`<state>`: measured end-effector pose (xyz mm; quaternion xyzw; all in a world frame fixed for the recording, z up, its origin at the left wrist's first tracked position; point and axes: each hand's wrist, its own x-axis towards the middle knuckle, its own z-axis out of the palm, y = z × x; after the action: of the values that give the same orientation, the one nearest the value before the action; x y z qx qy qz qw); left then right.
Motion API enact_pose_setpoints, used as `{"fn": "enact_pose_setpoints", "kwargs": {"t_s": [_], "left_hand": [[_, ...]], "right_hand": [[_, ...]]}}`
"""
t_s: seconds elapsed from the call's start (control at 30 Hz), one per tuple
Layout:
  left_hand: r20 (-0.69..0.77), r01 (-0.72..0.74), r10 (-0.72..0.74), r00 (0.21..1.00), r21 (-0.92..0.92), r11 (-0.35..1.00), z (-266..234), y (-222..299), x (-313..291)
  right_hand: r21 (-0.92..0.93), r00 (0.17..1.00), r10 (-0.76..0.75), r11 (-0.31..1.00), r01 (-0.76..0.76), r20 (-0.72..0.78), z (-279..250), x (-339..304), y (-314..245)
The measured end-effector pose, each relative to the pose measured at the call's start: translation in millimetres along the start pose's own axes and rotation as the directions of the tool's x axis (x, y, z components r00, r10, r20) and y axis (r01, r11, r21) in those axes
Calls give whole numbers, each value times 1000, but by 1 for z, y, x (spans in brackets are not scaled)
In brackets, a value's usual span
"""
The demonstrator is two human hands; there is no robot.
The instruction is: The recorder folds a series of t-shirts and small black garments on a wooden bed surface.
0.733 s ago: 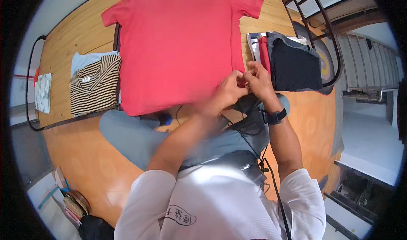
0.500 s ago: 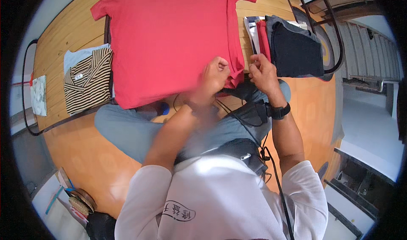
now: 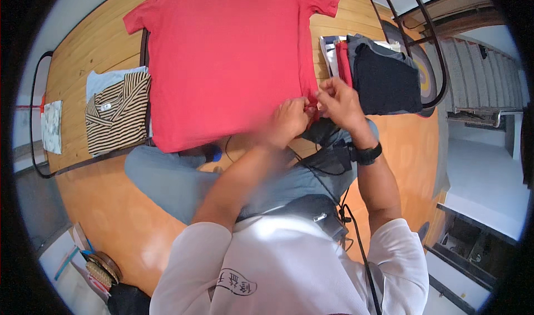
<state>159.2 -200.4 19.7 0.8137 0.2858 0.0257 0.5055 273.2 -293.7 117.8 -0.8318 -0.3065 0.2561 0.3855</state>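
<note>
Wooden desk across top. Red T-shirt spread flat on it, lower right corner bunched near edge. Dark folded clothes right of T-shirt; striped shirt, folded, left. Left hand curled at bunched corner; right hand just beside, thumb and fingers drawn together. Cannot tell whether either grips cloth.

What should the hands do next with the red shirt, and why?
Perhaps straighten the near right corner of the red short-sleeved shirt. The cloth there looks bunched up by the left hand and right hand, while most of the shirt lies spread out on the wooden table.
</note>
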Motion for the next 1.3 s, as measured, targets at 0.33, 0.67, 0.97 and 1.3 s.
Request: {"fn": "enact_pose_setpoints", "kwargs": {"t_s": [0.33, 0.67, 0.97, 1.3], "left_hand": [[-25, -61, 57, 998, -525, 849, -5, -28, 1], [236, 143, 64, 970, -756, 638, -2, -46, -4], [327, 211, -1, 945, -607, 767, -15, -49, -11], [485, 297, 0, 875, -537, 790, -35, -37, -4]], "right_hand": [[-71, 1000, -31, 997, 31, -3, -112, 198, -65], [-690, 971, -165, 724, 1, -172, -149, 361, 20], [-755, 966, -231, 653, 65, -116, -127, 454, 85], [-747, 960, -262, 656, 105, -95, -107, 485, 112]]}}
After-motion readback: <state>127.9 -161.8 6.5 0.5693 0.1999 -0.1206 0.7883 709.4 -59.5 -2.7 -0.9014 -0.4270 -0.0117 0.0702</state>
